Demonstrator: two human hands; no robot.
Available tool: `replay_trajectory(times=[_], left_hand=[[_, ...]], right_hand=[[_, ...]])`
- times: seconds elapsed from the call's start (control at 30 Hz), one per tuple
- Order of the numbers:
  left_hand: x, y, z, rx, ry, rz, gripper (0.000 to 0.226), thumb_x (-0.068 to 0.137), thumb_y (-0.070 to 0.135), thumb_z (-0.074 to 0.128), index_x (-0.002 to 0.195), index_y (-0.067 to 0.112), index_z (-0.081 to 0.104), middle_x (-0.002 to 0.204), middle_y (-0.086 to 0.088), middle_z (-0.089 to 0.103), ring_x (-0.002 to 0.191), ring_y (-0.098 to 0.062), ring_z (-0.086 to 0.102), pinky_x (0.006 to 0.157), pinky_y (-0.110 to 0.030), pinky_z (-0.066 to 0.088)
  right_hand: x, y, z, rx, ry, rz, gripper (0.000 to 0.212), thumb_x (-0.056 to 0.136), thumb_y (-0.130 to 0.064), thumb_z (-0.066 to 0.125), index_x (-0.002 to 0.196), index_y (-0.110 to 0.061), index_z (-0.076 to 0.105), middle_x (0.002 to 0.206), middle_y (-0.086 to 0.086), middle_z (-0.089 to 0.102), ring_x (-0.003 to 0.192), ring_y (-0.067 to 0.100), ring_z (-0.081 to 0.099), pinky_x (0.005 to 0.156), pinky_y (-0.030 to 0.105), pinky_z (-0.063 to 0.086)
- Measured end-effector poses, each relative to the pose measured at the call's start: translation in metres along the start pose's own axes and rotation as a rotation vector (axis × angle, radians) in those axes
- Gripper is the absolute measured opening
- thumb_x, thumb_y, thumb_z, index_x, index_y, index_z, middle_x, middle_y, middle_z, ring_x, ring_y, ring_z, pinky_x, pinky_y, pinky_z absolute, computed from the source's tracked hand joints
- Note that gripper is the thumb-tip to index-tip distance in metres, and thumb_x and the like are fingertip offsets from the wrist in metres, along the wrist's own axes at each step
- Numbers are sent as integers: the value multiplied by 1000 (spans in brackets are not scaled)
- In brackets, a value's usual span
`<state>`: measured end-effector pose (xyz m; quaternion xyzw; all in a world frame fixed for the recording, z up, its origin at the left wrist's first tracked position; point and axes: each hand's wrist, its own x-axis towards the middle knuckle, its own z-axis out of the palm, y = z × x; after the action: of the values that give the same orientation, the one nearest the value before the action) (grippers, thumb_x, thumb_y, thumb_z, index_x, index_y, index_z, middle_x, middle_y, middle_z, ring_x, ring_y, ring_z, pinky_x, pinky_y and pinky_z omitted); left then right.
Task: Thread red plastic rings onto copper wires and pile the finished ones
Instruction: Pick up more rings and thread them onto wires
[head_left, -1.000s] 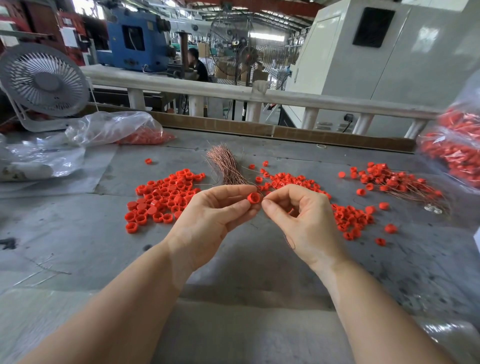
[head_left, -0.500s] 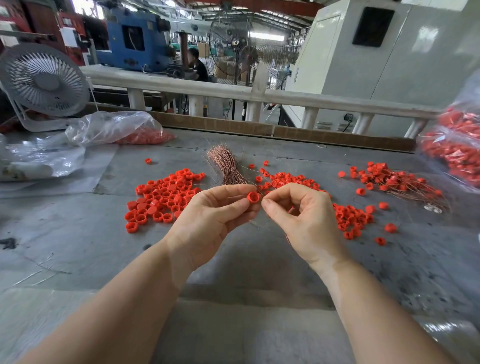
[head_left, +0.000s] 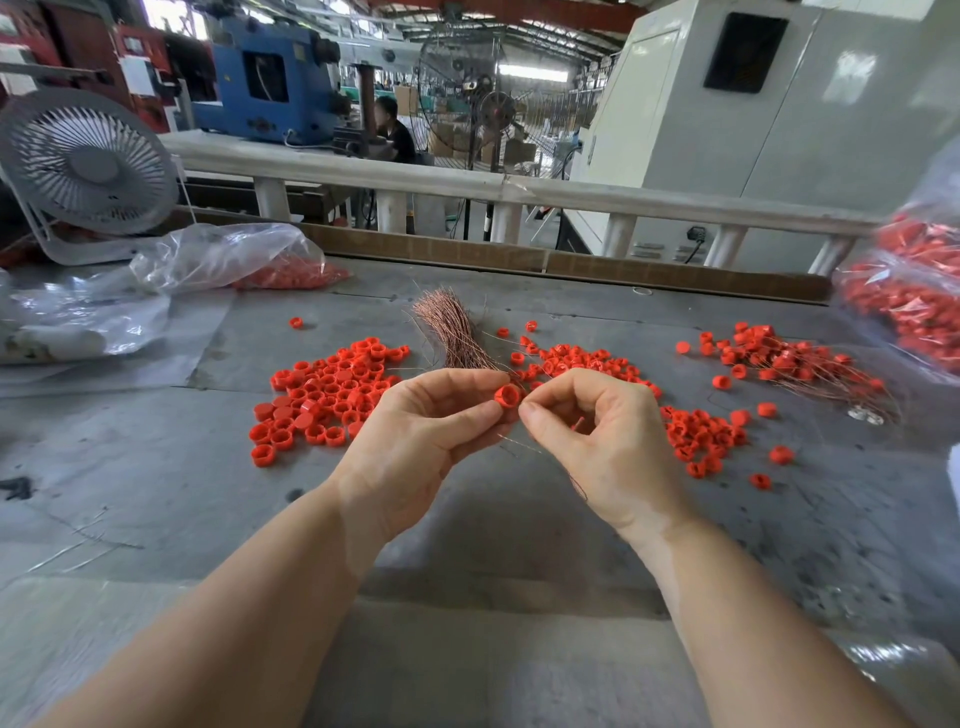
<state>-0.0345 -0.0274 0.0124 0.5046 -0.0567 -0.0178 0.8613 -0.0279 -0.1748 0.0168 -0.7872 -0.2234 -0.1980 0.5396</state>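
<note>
Hardly anything had shifted since the earlier frames: the left hand (head_left: 415, 441) still pinched a red ring (head_left: 507, 396) between thumb and forefinger above the table (head_left: 156, 493), and the right hand (head_left: 602, 441), fingers curled, pinched a thin copper wire (head_left: 540, 451) just beside it. Beyond lay loose rings (head_left: 327, 395), a wire bundle (head_left: 452, 332), and finished pieces (head_left: 795, 364) toward the far right edge

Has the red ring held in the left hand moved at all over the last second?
No. The red ring stays pinched by the left hand, just below the copper wire bundle, as before.
</note>
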Motion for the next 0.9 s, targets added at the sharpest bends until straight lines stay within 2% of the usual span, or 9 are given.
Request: replay_trajectory(times=[0.4, 0.6, 0.9], left_hand=[[-2, 2, 0, 6, 11, -13, 22, 60, -1, 62, 79, 5, 70, 76, -10, 72, 69, -15, 70, 64, -21, 56], [-1, 6, 0, -53, 7, -88, 16, 62, 4, 62, 72, 6, 76, 72, -10, 71, 62, -12, 68, 63, -18, 56], [-1, 4, 0, -64, 31, -94, 17, 63, 1, 61, 71, 4, 75, 75, -12, 72, 68, -15, 71, 60, -17, 55]], right_hand=[[0, 1, 0, -12, -8, 47, 21, 79, -2, 68, 63, -16, 65, 50, -12, 54, 47, -1, 47, 50, 9, 36], [0, 2, 0, -30, -6, 42, 19, 79, -2, 69, 64, -14, 66, 50, -12, 54, 47, 0, 45, 50, 9, 35], [-1, 4, 1, -65, 1, 17, 19, 78, -1, 68, 64, -14, 65, 53, -11, 55, 49, -1, 46, 51, 7, 35]])
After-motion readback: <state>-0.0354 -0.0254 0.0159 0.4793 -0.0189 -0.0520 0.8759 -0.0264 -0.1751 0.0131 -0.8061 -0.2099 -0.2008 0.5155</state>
